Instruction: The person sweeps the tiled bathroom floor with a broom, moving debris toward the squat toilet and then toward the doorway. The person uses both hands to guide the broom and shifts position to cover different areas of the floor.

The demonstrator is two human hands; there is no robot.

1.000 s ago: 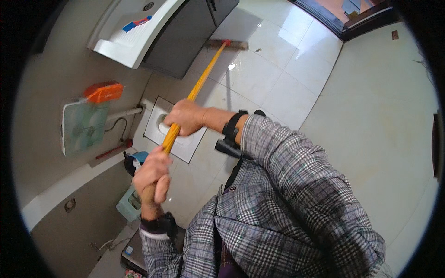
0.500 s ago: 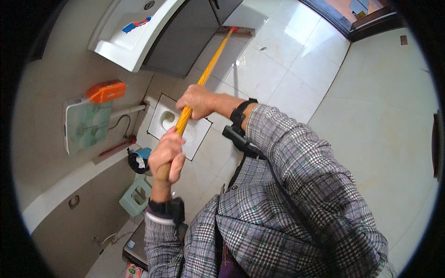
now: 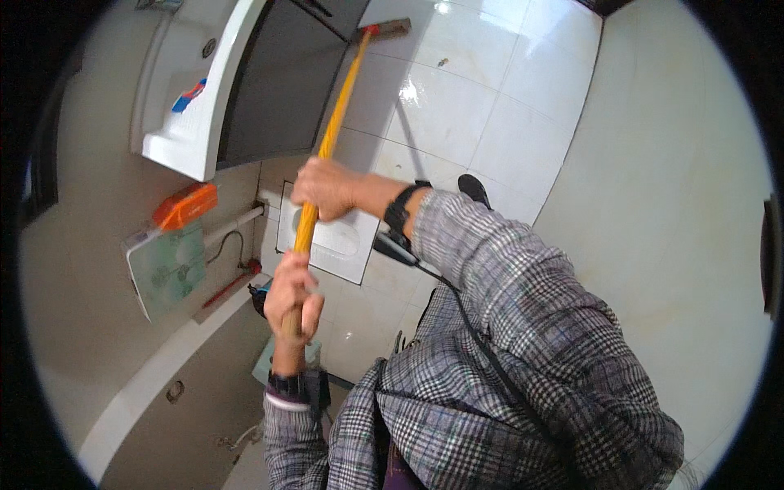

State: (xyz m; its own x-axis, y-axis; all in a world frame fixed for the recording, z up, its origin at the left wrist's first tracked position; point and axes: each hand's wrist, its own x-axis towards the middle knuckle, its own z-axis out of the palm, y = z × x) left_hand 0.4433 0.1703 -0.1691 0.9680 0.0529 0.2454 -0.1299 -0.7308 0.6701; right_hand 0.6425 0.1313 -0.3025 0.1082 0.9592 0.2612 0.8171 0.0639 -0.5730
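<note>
Both my hands are wrapped round the yellow pole of a long-handled floor broom. My right hand grips it partway along. Lower down, near the pole's brown end, my left hand is closed on it. The pole slants away to a red socket and a narrow brownish broom head, which rests on the tiles beside the dark cabinet. Whether the head has bristles cannot be made out. Below my hands lies a white squat toilet, partly hidden by my right hand and the pole.
A white sink with a blue-and-red brush tops the dark cabinet. An orange pack sits on the wall cistern. A tub is at left. A small scrap lies on the floor.
The broom head has shifted left and farther away along the cabinet. My right hand has moved slightly left with the pole. The view has turned, and a dark shoe now shows.
</note>
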